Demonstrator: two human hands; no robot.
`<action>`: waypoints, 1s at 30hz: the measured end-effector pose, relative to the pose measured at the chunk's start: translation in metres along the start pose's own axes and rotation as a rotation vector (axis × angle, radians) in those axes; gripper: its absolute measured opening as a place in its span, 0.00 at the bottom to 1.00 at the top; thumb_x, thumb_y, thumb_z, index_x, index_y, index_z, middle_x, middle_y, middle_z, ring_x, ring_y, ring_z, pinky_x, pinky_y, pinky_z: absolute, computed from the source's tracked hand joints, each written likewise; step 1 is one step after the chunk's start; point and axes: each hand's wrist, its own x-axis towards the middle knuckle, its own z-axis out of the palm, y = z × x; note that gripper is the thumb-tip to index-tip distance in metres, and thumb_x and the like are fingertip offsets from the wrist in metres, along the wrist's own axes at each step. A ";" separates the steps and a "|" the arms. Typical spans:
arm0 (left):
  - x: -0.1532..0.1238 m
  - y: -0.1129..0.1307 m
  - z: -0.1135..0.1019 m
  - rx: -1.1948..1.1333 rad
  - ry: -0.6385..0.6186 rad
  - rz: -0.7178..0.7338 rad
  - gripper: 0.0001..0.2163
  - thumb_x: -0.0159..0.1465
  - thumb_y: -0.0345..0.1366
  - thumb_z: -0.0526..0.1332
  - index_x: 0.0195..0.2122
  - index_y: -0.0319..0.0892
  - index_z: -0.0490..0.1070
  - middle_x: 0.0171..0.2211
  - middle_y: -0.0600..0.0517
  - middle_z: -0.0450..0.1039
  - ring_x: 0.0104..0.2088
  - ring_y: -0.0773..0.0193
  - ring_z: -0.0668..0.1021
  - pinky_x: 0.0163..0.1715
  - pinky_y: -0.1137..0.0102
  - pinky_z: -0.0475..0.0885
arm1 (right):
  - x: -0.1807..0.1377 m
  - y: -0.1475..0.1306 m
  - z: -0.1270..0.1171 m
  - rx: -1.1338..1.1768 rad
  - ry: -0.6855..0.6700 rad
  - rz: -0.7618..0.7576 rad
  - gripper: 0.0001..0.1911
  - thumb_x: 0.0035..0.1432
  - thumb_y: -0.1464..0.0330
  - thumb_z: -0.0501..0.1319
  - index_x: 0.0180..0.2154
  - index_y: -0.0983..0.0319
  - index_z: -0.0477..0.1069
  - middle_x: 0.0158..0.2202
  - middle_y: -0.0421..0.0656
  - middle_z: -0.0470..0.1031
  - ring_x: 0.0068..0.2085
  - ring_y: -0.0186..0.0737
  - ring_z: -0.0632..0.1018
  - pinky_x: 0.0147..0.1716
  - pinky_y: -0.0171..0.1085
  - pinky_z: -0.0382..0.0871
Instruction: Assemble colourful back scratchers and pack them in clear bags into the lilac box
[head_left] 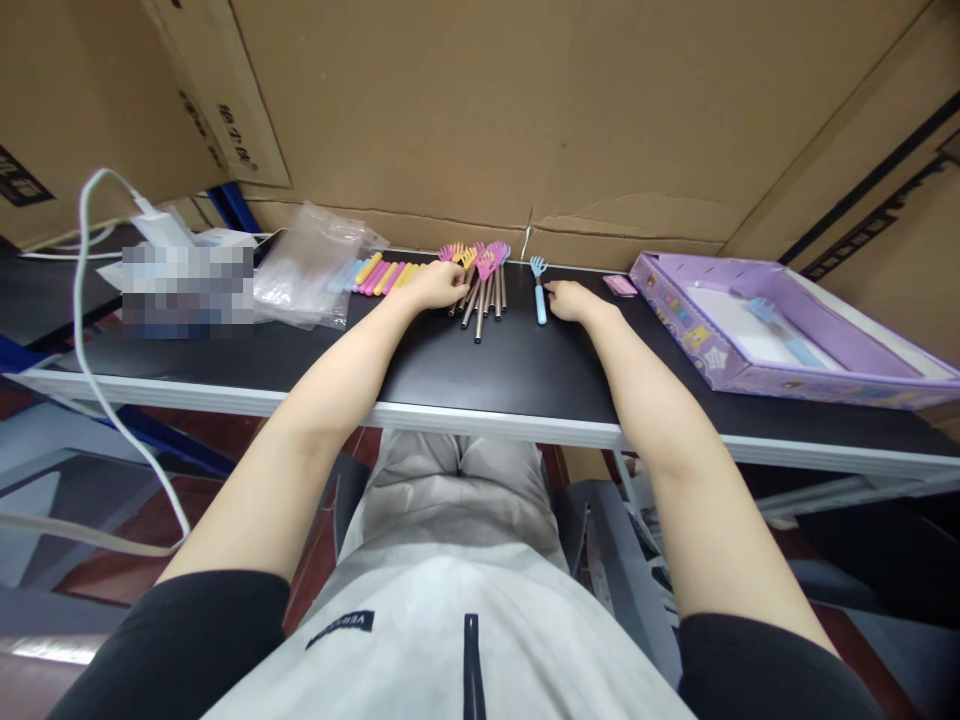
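Note:
My left hand [442, 284] is closed at the left edge of a pile of back scratcher heads [487, 264], pink, yellow and blue claws on metal rods. Its fingertips lie over some rods, and what they grip is hidden. Left of that hand, coloured handles [384, 277] in pink, yellow and blue lie in a row, partly behind my wrist. My right hand [568, 300] rests on the table with curled fingers, right beside a blue back scratcher [541, 300] with its claw pointing away from me. Whether the fingertips touch its shaft is unclear.
A purple display box [720, 370] stands at the right, with a blue back scratcher [784, 330] inside. A small pink packet [620, 286] lies near it. Clear plastic bags [307, 275] and a white cable [79, 300] are at the left. Cardboard walls [555, 120] enclose the black table [495, 375].

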 end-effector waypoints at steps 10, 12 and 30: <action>-0.001 0.002 -0.001 -0.014 0.004 0.007 0.06 0.64 0.36 0.59 0.29 0.45 0.68 0.35 0.47 0.78 0.39 0.55 0.78 0.39 0.65 0.67 | -0.005 -0.006 -0.004 -0.015 -0.021 0.010 0.28 0.70 0.77 0.51 0.67 0.71 0.72 0.68 0.57 0.72 0.68 0.55 0.75 0.66 0.42 0.69; -0.001 0.002 -0.001 -0.017 0.004 0.008 0.07 0.65 0.36 0.60 0.29 0.45 0.68 0.35 0.47 0.78 0.39 0.55 0.78 0.40 0.65 0.67 | -0.006 -0.006 -0.005 -0.018 -0.028 0.008 0.28 0.70 0.76 0.50 0.67 0.72 0.72 0.68 0.58 0.71 0.68 0.55 0.75 0.67 0.43 0.69; 0.000 0.001 0.000 -0.013 0.002 0.009 0.07 0.65 0.34 0.60 0.29 0.45 0.67 0.36 0.46 0.79 0.40 0.54 0.78 0.40 0.65 0.67 | 0.004 -0.002 0.009 0.092 0.052 -0.103 0.35 0.67 0.78 0.56 0.74 0.60 0.66 0.78 0.53 0.55 0.76 0.55 0.64 0.73 0.53 0.62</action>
